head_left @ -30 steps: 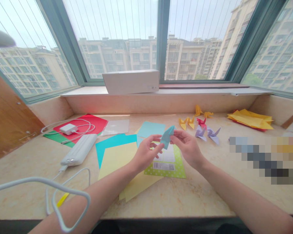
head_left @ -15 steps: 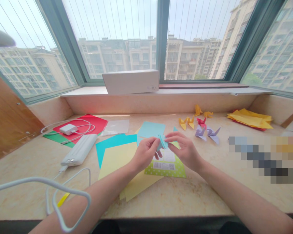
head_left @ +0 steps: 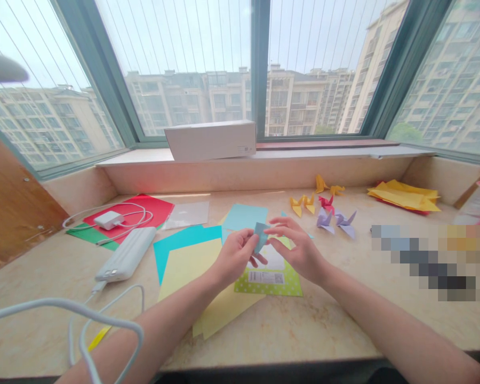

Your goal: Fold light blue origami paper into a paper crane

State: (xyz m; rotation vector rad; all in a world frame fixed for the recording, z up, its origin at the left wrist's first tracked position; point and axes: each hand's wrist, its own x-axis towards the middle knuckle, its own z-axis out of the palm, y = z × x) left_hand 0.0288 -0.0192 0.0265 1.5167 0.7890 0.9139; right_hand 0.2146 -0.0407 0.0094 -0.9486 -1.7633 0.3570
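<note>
A small folded piece of light blue paper [head_left: 261,237] is pinched between the thumb and fingers of my left hand [head_left: 240,249], over the middle of the counter. My right hand [head_left: 298,245] hovers just right of it, fingers apart and curved, the tips close to the paper's right edge; whether they touch it I cannot tell. Beneath both hands lie a green polka-dot packet [head_left: 292,285] with a white label, pale yellow sheets [head_left: 192,266] and a light blue sheet [head_left: 246,216]. A brighter blue sheet [head_left: 162,250] shows at their left.
Folded paper cranes stand at the back right: yellow [head_left: 296,207], red [head_left: 327,202] and lilac [head_left: 345,221]. Beyond them is a yellow paper stack [head_left: 404,196]. At left lie a white power bank [head_left: 126,255], a charger [head_left: 109,220] and looping cables [head_left: 56,302]. A white box [head_left: 210,141] sits on the sill.
My right hand has let go of the folded paper and its fingers have spread slightly away. In my left hand the paper now shows a flat face. The view has shifted slightly.
</note>
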